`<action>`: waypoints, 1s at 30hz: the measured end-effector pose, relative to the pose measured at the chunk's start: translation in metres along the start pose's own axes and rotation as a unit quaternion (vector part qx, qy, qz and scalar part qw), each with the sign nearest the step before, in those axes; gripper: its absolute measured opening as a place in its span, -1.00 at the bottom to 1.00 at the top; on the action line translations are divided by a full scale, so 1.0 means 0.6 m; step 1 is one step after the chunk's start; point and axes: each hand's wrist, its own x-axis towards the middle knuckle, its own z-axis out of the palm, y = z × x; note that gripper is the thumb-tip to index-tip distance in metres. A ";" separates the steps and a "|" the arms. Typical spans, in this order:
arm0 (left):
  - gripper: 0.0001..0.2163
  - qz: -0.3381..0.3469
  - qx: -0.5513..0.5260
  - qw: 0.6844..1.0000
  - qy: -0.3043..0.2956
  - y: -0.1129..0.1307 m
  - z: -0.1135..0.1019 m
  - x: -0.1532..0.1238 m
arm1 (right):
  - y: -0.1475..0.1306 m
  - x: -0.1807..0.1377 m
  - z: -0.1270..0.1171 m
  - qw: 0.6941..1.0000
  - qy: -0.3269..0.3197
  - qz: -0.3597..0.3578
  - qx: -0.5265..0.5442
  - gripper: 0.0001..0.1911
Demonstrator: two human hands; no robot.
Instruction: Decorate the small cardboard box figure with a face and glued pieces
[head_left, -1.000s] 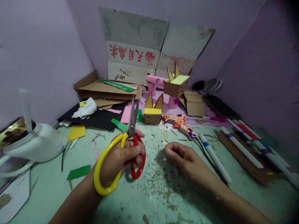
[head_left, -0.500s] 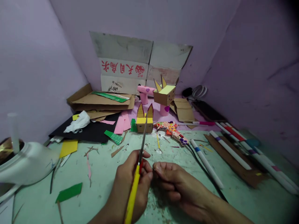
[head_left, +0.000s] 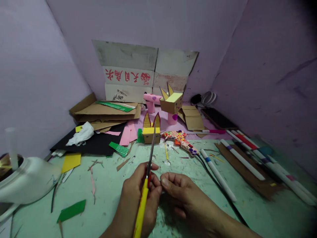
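My left hand is closed around a pair of scissors with yellow and red handles, blades pointing away from me. Close beside it, my right hand is pinched, thumb against forefinger; anything between them is too small to make out. Past the blade tips sits a small cardboard box head with a yellow top, two pointed ears and drawn eyes. Right of that lies a flower-patterned glue gun with its black cord. Behind, a second eared box head rests on a pink body.
White markers and a brown cardboard strip lie at right, a dark phone-like slab behind. Folded cardboard, black paper, crumpled tissue and green scraps are left, near a white pot-like container.
The view has shifted slightly, so the background sits a little lower and further left. Both hands keep nearly the same pose; my right fingers have shifted slightly.
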 end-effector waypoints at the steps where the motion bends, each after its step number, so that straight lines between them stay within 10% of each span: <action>1: -0.79 -0.001 0.001 1.000 0.004 0.000 0.001 0.000 | 0.001 0.000 0.000 1.000 0.004 -0.004 -0.006 -0.52; 22: -0.80 -0.015 -0.024 0.999 0.021 0.000 0.002 0.007 | 0.005 0.001 -0.004 0.996 0.047 -0.028 -0.073 -0.47; 30: -0.71 -0.069 -0.099 0.993 -0.009 0.002 -0.008 0.013 | -0.011 -0.006 -0.010 0.956 0.142 -0.126 -0.223 -0.74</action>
